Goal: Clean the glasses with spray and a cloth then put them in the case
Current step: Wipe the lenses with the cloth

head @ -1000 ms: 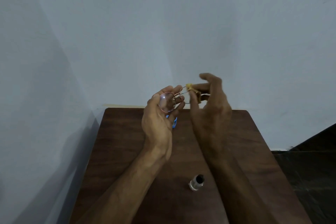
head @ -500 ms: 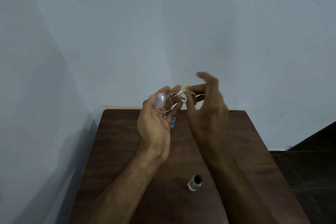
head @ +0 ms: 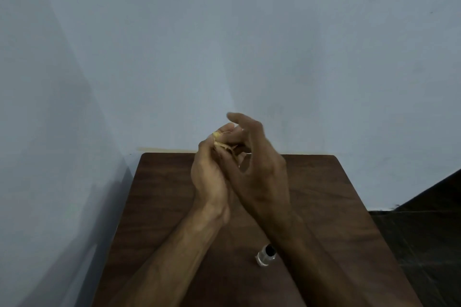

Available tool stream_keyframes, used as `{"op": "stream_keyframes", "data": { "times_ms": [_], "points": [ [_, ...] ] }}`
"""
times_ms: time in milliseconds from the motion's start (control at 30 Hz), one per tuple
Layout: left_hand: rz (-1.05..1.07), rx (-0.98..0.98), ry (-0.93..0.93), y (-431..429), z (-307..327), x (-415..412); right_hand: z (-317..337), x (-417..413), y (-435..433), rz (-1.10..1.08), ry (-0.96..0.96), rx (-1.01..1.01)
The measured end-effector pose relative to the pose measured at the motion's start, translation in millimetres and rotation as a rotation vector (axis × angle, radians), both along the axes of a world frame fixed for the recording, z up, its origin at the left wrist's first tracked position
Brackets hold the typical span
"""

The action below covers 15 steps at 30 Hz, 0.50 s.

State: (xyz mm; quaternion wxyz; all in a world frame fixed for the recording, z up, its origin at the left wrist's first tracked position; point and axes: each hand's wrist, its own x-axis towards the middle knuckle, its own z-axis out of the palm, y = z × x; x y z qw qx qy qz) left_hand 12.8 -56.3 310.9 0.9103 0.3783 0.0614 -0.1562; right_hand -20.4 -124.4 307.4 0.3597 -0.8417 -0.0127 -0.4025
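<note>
My left hand (head: 209,177) and my right hand (head: 260,174) are pressed close together above the far middle of the dark wooden table (head: 324,194). A small yellow cloth (head: 217,136) peeks out between the fingertips, pinched by my right fingers. The glasses are almost wholly hidden inside the hands; only a thin bit of wire frame (head: 240,163) shows by my right thumb. My left hand is closed around them. A small clear spray bottle (head: 266,255) with a black top stands on the table near me, just left of my right forearm.
The table sits in a corner, with pale blue walls to the left and behind. Past its right edge lies a dark floor (head: 424,232). The blue item seen earlier on the table is hidden behind my hands.
My hands have closed together. The round lens that showed in my left palm is now covered, and my right fingers with the cloth have moved left onto the glasses.
</note>
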Motion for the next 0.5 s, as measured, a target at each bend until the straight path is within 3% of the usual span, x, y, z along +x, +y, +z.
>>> {"op": "stream_keyframes", "data": {
  "times_ms": [133, 300, 433, 500],
  "points": [
    [0.007, 0.03, -0.006, -3, -1, -2, -4, 13, -23, -0.232, -0.003, 0.068],
    [0.002, 0.021, 0.013, 2, -4, 4, -6, -1, 6, 0.041, 0.024, 0.069],
    [-0.016, 0.0, 0.025, 0, -6, 1, -12, 11, -14, -0.166, -0.018, 0.089],
    [-0.012, -0.027, 0.033, 0, -8, 1, -9, 9, -6, -0.101, -0.02, 0.083]
  ]
}}
